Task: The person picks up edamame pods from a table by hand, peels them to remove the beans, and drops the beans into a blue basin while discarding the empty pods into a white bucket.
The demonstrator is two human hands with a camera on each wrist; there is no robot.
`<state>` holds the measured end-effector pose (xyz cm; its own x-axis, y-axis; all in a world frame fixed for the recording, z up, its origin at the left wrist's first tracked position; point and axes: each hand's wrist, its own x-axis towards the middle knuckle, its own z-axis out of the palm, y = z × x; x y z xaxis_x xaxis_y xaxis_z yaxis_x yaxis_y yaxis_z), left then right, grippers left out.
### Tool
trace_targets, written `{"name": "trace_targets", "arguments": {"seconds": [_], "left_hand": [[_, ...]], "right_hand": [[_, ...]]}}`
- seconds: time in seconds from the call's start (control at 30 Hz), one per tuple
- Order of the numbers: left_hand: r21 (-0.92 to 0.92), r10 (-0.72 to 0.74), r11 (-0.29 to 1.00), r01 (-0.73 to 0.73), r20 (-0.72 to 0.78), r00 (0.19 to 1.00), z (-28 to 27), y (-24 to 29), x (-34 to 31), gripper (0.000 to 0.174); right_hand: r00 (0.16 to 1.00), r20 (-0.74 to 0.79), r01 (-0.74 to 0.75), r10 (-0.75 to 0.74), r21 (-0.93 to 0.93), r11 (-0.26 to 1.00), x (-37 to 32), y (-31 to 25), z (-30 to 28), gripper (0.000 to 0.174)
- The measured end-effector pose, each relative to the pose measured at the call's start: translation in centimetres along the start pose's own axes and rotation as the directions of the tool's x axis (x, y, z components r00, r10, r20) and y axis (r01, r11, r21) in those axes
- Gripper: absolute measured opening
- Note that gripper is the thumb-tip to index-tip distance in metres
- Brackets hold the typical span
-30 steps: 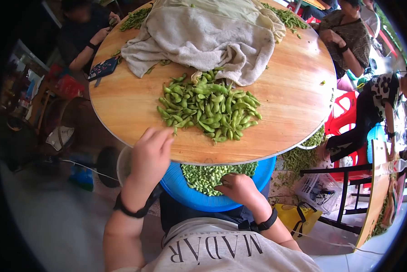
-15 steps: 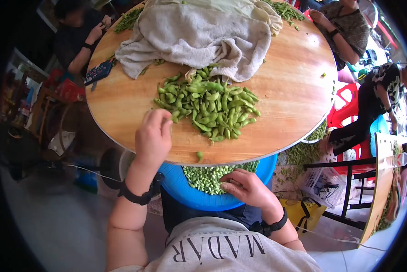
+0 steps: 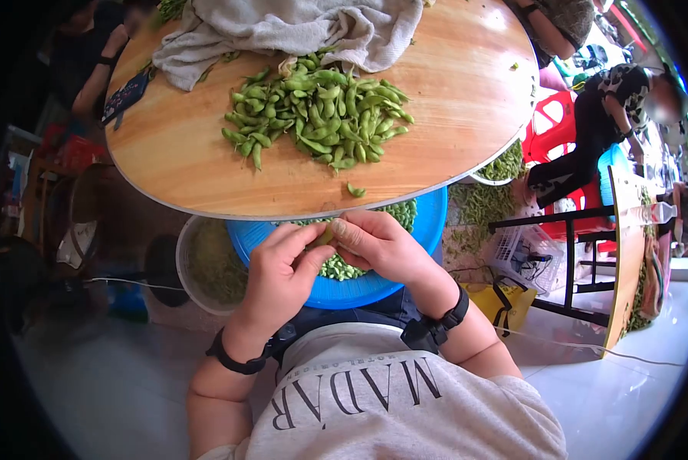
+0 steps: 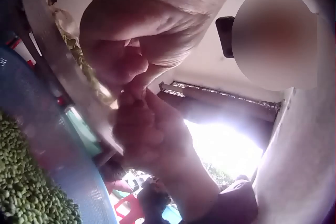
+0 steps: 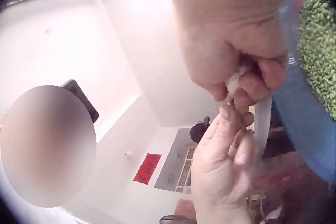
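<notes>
Both hands meet over the blue basin, their fingertips together at a green soybean pod. My left hand pinches the pod between thumb and fingers. From the other side, my right hand grips its end, thumb on top. Fingers hide most of the pod. Shelled green beans lie in the basin below, partly covered by the hands. On the wooden table is a heap of soybean pods, with one loose pod near the front edge.
A grey towel lies behind the heap, and a dark phone-like case at the table's left. A translucent tub stands left of the basin. To the right are a yellow bag, a white basket and other people.
My left hand has come back from the heap's edge to meet my right hand over the basin, where both now hold a pod. A loose pod has appeared near the table's front edge.
</notes>
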<state>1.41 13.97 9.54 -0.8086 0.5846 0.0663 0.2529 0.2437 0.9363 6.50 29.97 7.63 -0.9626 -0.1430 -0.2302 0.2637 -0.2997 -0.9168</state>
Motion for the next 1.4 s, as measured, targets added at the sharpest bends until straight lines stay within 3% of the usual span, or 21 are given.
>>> {"name": "trace_targets", "arguments": {"seconds": [0.07,0.23,0.5,0.7,0.8,0.9,1.03,1.13,1.2,1.23,1.33,1.37,1.4], "left_hand": [[0.12,0.059,0.991,-0.055,-0.027,0.998,0.1,0.0,-0.3,0.017],[0.168,0.156,0.975,-0.148,-0.034,0.987,0.4,-0.9,-1.1,0.018],[0.33,0.256,0.918,-0.221,-0.065,0.964,1.0,-0.2,-2.3,0.013],[0.26,0.328,0.923,-0.285,-0.142,0.934,1.8,-1.3,-2.7,0.009],[-0.01,0.049,0.999,-0.051,-0.094,0.994,2.0,-2.1,-3.0,0.009],[-0.345,-0.26,0.907,0.241,-0.009,0.966,2.3,-2.1,-3.3,0.01],[-0.499,-0.374,0.78,0.377,0.11,0.921,2.0,-2.5,-3.0,0.017],[-0.555,-0.408,0.7,0.449,0.206,0.89,1.6,-2.9,-2.8,0.019],[-0.59,-0.43,0.636,0.498,0.265,0.863,1.4,-3.2,-2.8,0.017],[-0.507,-0.415,0.731,0.456,0.2,0.888,1.6,-3.4,-3.0,0.016],[-0.232,-0.302,0.924,0.304,0.046,0.952,2.2,-3.7,-3.3,0.012],[-0.15,-0.25,0.956,0.25,0.019,0.968,2.2,-3.8,-3.4,0.011],[-0.067,-0.194,0.979,0.194,-0.002,0.981,2.3,-3.9,-3.5,0.01]], "right_hand": [[1.0,0.019,-0.025,0.025,0.001,1.0,-0.2,0.2,0.2,0.034],[0.992,0.076,-0.105,0.098,0.102,0.989,-1.4,0.2,-0.1,0.037],[0.995,-0.002,-0.096,0.096,0.048,0.994,-1.6,1.0,0.9,0.029],[0.997,-0.071,-0.041,0.04,-0.013,0.999,-2.2,1.6,1.5,0.026],[0.995,-0.097,-0.01,-0.001,-0.113,0.994,-2.4,2.0,1.5,0.025],[0.991,-0.096,0.06,-0.088,-0.269,0.961,-2.7,2.0,1.6,0.025],[0.985,-0.064,0.124,-0.157,-0.364,0.923,-2.9,2.8,1.5,0.025],[0.988,-0.022,0.144,-0.154,-0.24,0.96,-3.2,2.9,1.4,0.023],[0.999,-0.034,0.005,-0.01,-0.169,0.986,-3.2,2.8,0.8,0.021],[0.997,-0.037,-0.067,0.063,-0.13,0.989,-3.3,2.9,0.5,0.02],[0.977,-0.186,0.002,-0.1,-0.465,0.885,-3.2,2.9,0.4,0.019],[0.945,-0.217,0.061,-0.245,-0.619,0.783,-3.3,2.3,0.5,0.019],[0.937,-0.182,0.116,-0.3,-0.647,0.754,-3.1,2.5,0.4,0.019]]}}
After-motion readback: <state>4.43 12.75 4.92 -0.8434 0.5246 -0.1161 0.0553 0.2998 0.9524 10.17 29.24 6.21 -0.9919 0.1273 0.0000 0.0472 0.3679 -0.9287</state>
